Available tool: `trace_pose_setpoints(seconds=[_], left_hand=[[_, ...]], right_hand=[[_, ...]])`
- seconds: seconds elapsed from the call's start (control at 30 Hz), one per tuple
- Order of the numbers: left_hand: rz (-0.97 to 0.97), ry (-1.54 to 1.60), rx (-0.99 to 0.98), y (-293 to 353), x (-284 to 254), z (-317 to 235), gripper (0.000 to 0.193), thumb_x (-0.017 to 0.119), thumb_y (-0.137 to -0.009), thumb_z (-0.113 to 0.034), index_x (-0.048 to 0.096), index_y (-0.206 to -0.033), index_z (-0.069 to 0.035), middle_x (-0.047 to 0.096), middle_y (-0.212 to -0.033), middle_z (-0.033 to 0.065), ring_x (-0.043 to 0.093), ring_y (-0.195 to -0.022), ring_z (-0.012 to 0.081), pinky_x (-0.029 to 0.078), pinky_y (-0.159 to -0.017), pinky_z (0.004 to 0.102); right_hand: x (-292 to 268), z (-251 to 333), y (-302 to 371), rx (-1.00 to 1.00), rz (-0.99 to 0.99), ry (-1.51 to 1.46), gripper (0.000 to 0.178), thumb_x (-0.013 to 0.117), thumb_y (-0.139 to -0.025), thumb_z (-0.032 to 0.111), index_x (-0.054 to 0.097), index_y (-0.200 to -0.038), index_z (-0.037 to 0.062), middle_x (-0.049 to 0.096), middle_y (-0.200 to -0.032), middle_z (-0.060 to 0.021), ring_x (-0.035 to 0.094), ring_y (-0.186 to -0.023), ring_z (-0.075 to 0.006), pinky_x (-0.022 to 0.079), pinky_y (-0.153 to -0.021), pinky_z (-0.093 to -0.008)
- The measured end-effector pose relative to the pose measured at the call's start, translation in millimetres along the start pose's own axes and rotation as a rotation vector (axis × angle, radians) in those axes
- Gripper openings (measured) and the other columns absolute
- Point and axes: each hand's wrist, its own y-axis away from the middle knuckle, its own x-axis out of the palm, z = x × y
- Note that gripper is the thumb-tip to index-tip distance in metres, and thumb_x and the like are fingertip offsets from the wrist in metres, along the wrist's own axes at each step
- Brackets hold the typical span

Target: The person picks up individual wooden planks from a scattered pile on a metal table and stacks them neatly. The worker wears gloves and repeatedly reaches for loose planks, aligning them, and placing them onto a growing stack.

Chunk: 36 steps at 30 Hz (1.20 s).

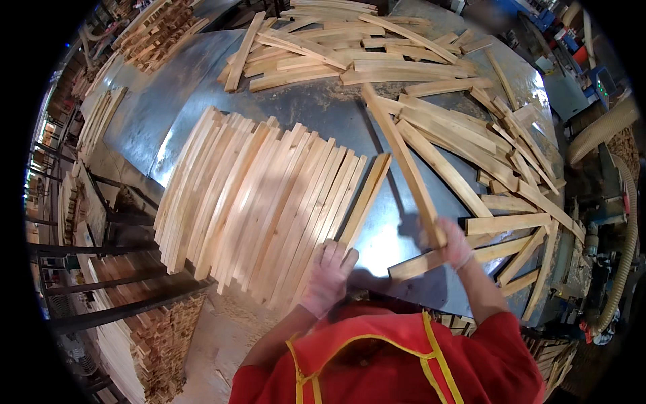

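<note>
My right hand (454, 244), in a pale thin glove, is closed around the near end of a long wooden strip (402, 161). That strip slants up and away to the left, raised above the metal table. My left hand (324, 277), also gloved, has its fingers curled at the near end of another wooden strip (367, 198); how firmly they grip is partly hidden. This strip leans beside a row of strips (259, 202) laid side by side, with a narrow gap at its far part. Another loose strip (417, 264) lies under my right hand.
Loose strips (464, 138) lie crisscrossed on the right, with another heap (350, 54) at the far side of the metal table (202, 87). Stacked wood (161, 330) stands on the floor at lower left. Machinery and a ribbed hose (626, 222) are at the right.
</note>
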Motion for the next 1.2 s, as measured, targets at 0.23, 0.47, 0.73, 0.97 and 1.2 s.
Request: trace_pose_setpoints(seconds=[0.23,0.47,0.73,0.97,1.2], left_hand=[[-0.119,0.417,-0.33,22.2,-21.3,37.7,0.063,0.051,-0.085,0.01,0.057,-0.145,-0.007,0.052,-0.147,0.0275,0.057,-0.126,0.0477,0.051,-0.105,0.0492],[-0.277,0.491,-0.412,-0.9,5.1,82.2,0.082,0.058,-0.087,0.011,0.041,-0.163,-0.013,0.037,-0.167,0.0216,0.049,-0.147,0.032,0.048,-0.111,0.0346],[-0.443,0.457,-0.539,-46.8,26.3,39.6,0.093,0.061,-0.084,0.014,0.034,-0.167,-0.02,0.047,-0.154,0.0178,0.061,-0.129,0.0311,0.054,-0.101,0.0347],[-0.146,0.01,-0.298,-94.2,-4.0,15.4,0.067,0.069,-0.09,-0.011,0.052,-0.155,-0.011,0.044,-0.161,0.0173,0.05,-0.141,0.0316,0.044,-0.117,0.0446],[0.652,-0.253,-0.377,-82.4,-110.2,42.7,0.064,0.073,-0.086,-0.009,0.058,-0.147,-0.009,0.063,-0.146,0.0142,0.059,-0.131,0.029,0.037,-0.124,0.0475]], right_hand=[[73.4,-111.8,-5.3,0.066,-0.126,0.375,0.078,0.066,-0.094,0.019,0.031,-0.163,0.0061,0.068,-0.113,-0.0136,0.065,-0.086,-0.021,0.054,-0.07,-0.0339],[106.8,-255.4,18.6,0.076,0.109,0.647,0.073,0.072,-0.093,0.018,0.04,-0.157,0.0061,0.064,-0.136,-0.0169,0.064,-0.122,-0.0311,0.053,-0.104,-0.0387],[152.8,-109.1,-7.9,0.134,0.822,1.279,0.049,0.069,-0.096,0.021,0.059,-0.142,0.0054,0.075,-0.107,-0.0139,0.07,-0.102,-0.0318,0.054,-0.094,-0.0381],[68.1,-79.7,-39.9,0.407,0.41,0.181,0.07,0.072,-0.091,0.015,0.048,-0.158,0.0106,0.073,-0.123,-0.0156,0.072,-0.11,-0.0283,0.056,-0.098,-0.0374],[29.9,25.9,-93.6,-0.339,0.588,1.051,0.087,0.085,-0.086,0.035,0.046,-0.159,0.0065,0.058,-0.153,-0.0197,0.054,-0.143,-0.0315,0.039,-0.122,-0.0396]])
